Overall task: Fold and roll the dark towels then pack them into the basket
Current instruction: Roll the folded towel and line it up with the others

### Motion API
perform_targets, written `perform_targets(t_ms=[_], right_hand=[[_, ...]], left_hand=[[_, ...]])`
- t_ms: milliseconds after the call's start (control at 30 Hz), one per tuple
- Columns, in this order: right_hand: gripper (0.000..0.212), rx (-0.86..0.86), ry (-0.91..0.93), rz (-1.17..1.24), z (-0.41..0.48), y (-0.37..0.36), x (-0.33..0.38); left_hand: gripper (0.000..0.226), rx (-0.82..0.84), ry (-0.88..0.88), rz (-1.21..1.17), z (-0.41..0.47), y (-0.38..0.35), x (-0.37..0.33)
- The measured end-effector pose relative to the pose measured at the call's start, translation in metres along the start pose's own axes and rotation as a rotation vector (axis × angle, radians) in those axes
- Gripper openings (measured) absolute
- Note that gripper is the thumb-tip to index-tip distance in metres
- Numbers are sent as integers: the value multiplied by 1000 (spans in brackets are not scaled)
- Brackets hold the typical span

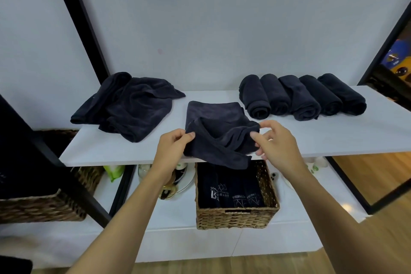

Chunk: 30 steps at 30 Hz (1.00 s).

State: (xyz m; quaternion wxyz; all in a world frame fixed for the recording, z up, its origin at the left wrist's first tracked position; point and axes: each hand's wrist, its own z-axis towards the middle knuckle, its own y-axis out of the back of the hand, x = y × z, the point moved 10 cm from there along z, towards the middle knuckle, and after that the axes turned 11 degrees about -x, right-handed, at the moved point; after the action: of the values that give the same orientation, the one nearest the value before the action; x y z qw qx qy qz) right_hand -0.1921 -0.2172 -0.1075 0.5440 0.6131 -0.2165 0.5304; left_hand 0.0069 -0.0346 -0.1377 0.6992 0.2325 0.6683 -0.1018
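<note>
A dark towel (216, 127) lies partly folded at the front middle of the white shelf (333, 135), its near edge hanging over the shelf's front. My left hand (175, 143) pinches its left corner. My right hand (274, 140) pinches its right corner. Several rolled dark towels (302, 97) lie side by side at the right back of the shelf. A heap of unfolded dark towels (126, 105) sits at the left. On the lower shelf, under my hands, stands a wicker basket (235, 218) with dark printed towels packed in it.
Black frame posts (82, 20) rise at left and right of the shelf. Another wicker basket (40, 207) stands at the lower left. Small bottles, a green packet (114, 171) and a round plate lie on the lower shelf beside the basket. The floor is wood.
</note>
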Motion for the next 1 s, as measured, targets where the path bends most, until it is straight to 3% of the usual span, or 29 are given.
perform_targets(t_ms=[67,133,200,400,500,567,733,867,1000], right_hand=[[45,97,34,60,-18,-12,7],[72,262,104,-80,-38,-35,6],[83,272,204,-235,-42,-43,0],[53,81,333,-239,-29,-11,18],[19,112,371,-192,-18,-9,30],[12,191,289,-103,-7,-15,24],[14,334,195,-87,13,-34,18],[18,464,105,-100,22,-49,9],[18,471,15,6,27,-50,0]], left_hand=[[34,-7,-5,-1,1,-1,-1],[33,-12,-4,0,0,-1,0],[36,-17,-6,-3,-1,1,0],[29,-40,-17,11,-6,10,6],[12,-14,-24,16,-8,13,8],[11,39,-49,41,-11,12,6],[48,177,-117,123,-15,-7,1],[16,66,-237,74,-11,-2,-17],[15,60,-10,-204,-6,-2,0]])
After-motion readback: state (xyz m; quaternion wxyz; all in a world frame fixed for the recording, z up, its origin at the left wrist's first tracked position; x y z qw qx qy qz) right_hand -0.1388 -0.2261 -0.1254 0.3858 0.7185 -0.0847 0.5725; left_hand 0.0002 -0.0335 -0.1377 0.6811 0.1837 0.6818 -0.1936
